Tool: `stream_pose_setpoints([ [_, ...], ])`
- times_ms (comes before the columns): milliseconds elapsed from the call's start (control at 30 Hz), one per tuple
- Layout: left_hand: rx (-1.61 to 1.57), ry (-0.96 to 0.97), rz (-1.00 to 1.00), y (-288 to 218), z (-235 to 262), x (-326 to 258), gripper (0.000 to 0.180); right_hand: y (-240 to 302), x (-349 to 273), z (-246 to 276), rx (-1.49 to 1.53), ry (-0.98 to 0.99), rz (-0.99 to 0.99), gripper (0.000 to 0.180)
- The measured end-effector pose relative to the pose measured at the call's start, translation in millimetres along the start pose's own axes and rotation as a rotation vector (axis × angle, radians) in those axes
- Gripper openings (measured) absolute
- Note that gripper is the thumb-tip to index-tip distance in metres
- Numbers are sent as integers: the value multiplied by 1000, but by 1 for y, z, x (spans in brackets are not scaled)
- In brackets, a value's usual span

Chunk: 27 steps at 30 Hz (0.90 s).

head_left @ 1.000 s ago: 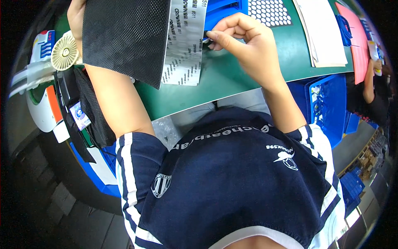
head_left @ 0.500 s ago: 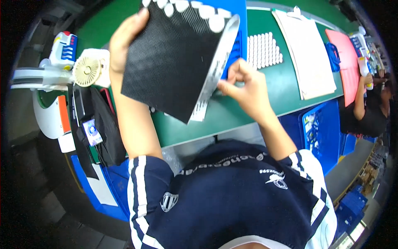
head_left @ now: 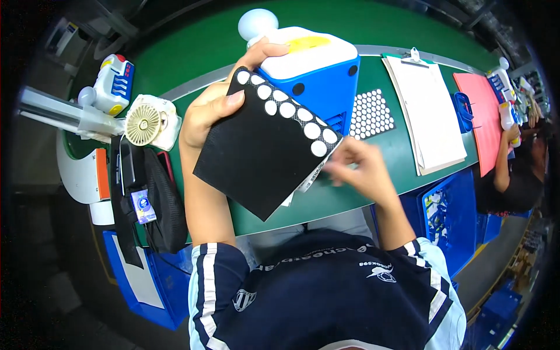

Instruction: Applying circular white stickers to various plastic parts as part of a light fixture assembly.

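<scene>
Broadly, the green tabletop fills the upper half of the view, its far edge bent by the lens and its near edge hidden behind the person's dark striped shirt. Held up over it is the landmark, a black textured sheet with a row of white round stickers along its upper right edge. Just behind the sheet stands a blue box with a white lid, its lower left part covered by the sheet. Right of the sheet lies a clipboard of white paper, and beyond that a red sheet, partly cut off by a co-worker's arm at the rim. Between the box and the clipboard is a dark pad of white dots. Left of the sheet sits a small white fan.

The left hand clasps the sheet's upper left corner, thumb on the front, fingers curled behind. The right hand is at the sheet's right corner, fingertips pinched together; it is blurred, so what they nip is hard to tell. A white printed strip peeks out beneath that corner, mostly hidden.
</scene>
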<state>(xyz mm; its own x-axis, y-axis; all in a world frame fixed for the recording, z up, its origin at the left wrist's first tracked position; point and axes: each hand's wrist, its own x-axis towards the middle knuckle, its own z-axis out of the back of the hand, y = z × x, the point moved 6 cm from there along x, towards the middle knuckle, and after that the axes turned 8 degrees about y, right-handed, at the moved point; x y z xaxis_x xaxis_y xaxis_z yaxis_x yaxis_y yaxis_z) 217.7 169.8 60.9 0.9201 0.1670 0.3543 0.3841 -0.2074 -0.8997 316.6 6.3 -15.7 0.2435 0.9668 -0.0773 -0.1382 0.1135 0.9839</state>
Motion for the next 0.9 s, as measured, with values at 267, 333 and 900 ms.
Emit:
stream_pose_setpoints([
  [267,-36,38,23,10,-6,-1,66,111,23,36,-841,-403,783,52],
  [333,-72,33,-4,12,-9,3,67,108,40,29,-791,-283,793,52],
  [900,-166,18,-70,13,-12,17,63,98,60,36,-514,-261,694,35],
])
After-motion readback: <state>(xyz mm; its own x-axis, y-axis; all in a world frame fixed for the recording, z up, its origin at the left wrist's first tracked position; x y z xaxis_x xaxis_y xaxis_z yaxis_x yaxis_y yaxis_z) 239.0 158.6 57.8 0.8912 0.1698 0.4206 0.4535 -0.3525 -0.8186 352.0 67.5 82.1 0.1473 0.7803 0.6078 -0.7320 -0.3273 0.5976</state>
